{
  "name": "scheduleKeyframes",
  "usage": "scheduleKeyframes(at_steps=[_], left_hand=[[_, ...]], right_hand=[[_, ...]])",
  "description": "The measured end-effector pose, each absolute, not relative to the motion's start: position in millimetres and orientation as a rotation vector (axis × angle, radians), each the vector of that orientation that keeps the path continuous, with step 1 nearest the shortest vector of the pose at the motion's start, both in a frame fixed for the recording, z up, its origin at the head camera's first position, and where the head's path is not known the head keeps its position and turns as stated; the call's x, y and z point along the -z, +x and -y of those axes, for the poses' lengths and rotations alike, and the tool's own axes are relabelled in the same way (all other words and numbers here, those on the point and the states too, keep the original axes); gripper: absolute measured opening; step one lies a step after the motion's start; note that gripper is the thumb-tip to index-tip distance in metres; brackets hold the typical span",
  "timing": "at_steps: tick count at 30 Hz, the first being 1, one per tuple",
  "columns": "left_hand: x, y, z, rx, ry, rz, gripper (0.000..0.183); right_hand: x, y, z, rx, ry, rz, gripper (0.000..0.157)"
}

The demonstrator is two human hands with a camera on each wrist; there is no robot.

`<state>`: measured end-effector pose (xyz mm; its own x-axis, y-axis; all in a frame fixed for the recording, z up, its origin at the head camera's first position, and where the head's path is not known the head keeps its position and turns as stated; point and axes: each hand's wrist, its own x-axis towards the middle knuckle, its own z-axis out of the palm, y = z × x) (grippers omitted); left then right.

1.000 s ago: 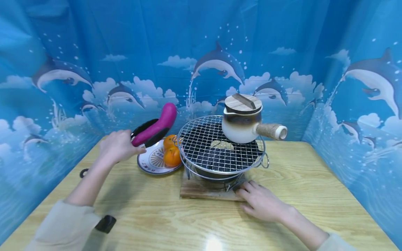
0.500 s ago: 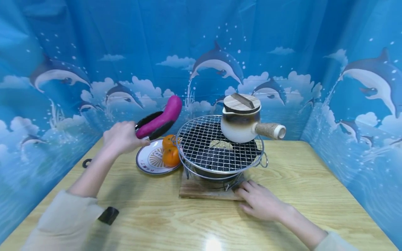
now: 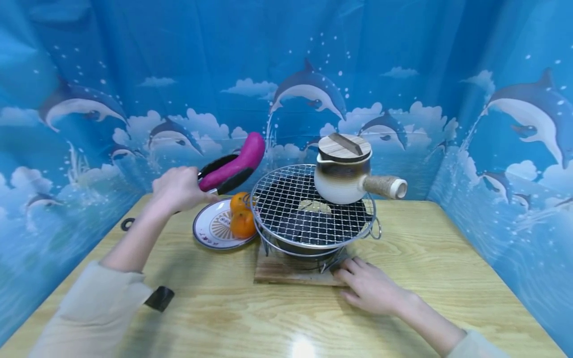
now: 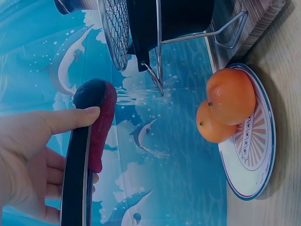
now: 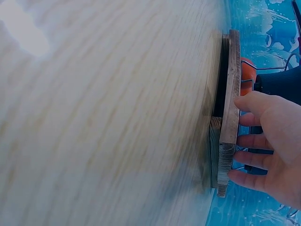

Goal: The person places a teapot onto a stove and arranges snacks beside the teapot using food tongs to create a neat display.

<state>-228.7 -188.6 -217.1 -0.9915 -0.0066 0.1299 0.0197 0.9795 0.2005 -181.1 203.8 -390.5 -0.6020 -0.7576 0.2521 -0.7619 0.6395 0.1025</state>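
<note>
My left hand [image 3: 179, 189] grips a pair of black-tipped tongs [image 4: 77, 160], raised at the left. Between the tongs' black tips sits a purple eggplant [image 3: 241, 161], tilted up and to the right above a plate. My right hand [image 3: 371, 288] lies at the near right corner of a wooden board [image 3: 291, 271], its fingertips touching the board's edge in the right wrist view. On that board stands a dark stove with a round wire grill [image 3: 309, 214]. A lidded clay pot [image 3: 342, 174] with a twine-wrapped handle sits on the grill's back right.
A white patterned plate [image 3: 215, 231] with two oranges [image 3: 243, 223] stands left of the stove. A dark ring [image 3: 127, 223] shows behind the left forearm; a black strap-like piece [image 3: 160, 298] hangs by the left sleeve. A blue dolphin-print curtain [image 3: 201, 59] encloses the table.
My left hand has moved right and slightly up, bringing the tongs and eggplant closer to the grill. My right hand stays at the board.
</note>
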Motion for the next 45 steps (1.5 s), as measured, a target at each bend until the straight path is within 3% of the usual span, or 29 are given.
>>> scheduleKeyframes(at_steps=[25,45], left_hand=[[202.4,-235.3,160.2,0.281,-0.085,3.028,0.049],[203.5,-243.2,140.4,0.247,-0.134,3.062,0.056]], right_hand=[[392.5,-181.7,-205.1,-0.036,1.229,2.581,0.029],[390.2,-180.2,-205.2,-0.043,1.235,2.587,0.028]])
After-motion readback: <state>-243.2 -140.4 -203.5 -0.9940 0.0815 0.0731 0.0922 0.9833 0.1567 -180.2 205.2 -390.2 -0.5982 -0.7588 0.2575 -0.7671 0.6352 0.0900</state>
